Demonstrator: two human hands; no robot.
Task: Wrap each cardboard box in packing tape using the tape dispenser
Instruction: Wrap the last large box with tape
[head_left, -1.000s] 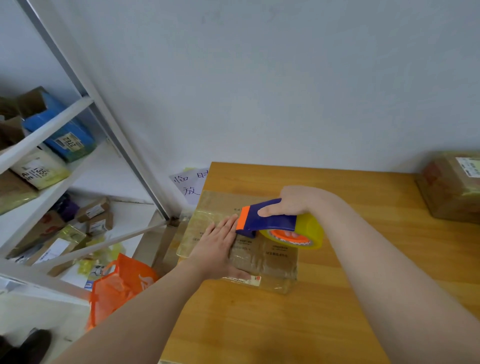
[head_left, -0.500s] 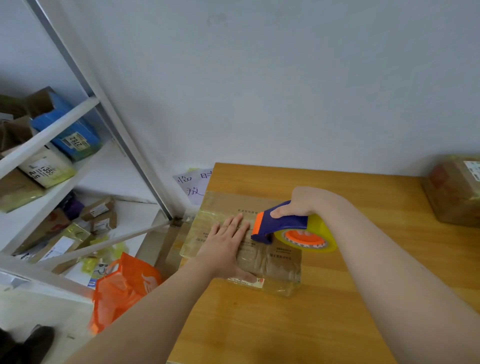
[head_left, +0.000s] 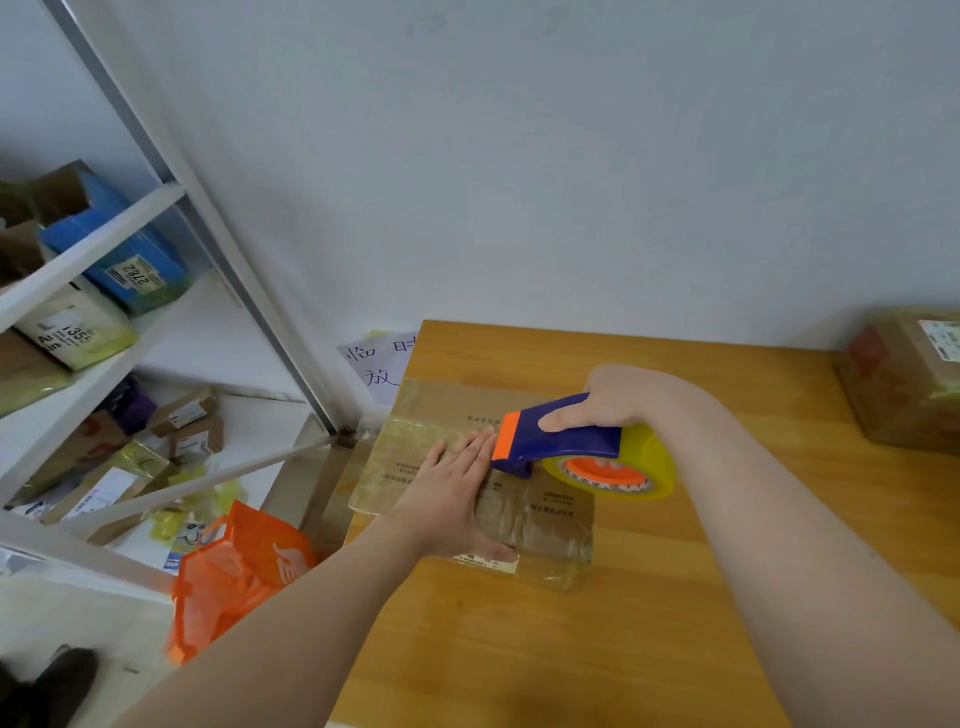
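A flat cardboard box, glossy with clear tape, lies at the left end of the wooden table, its left part jutting past the table edge. My left hand presses flat on its top, fingers straight, thumb along the near edge. My right hand grips the blue handle of the tape dispenser, which has an orange blade guard and a yellow tape roll with an orange core. The dispenser's nose rests on the box top just right of my left fingertips.
A second taped cardboard box sits at the table's far right. White metal shelving at left holds several parcels. An orange bag stands on the floor beside the table. A handwritten paper note hangs on the wall behind.
The dispenser has slid right across the box top, away from the left edge. My left hand stays pressed on the box.
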